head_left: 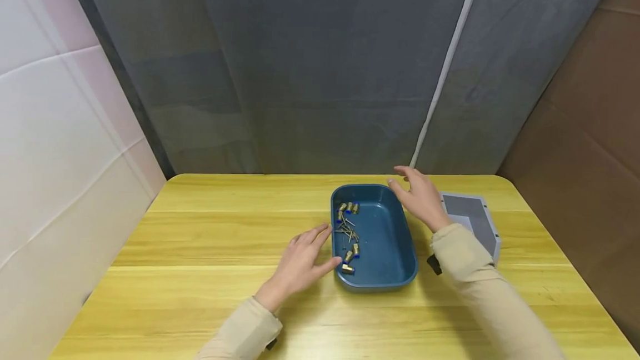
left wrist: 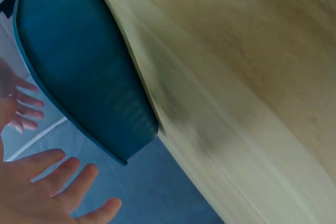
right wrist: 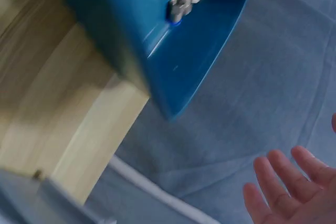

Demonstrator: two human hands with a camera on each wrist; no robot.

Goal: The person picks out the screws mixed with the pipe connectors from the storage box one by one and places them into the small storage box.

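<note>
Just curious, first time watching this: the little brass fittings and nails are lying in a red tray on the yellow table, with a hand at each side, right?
Nearly. The tray is blue, not red, as the head view shows. The brass fittings and nails do lie in it on the yellow table, left hand and right hand at its sides.

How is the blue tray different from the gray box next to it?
The tray is dark blue with rounded corners; the box is gray with sharper corners. The tray is open and holds small brass fittings and nails; the box is closed by a flat lid. The tray lies between both hands; the box is partly hidden behind the right hand. Both sit on the yellow table.
</note>
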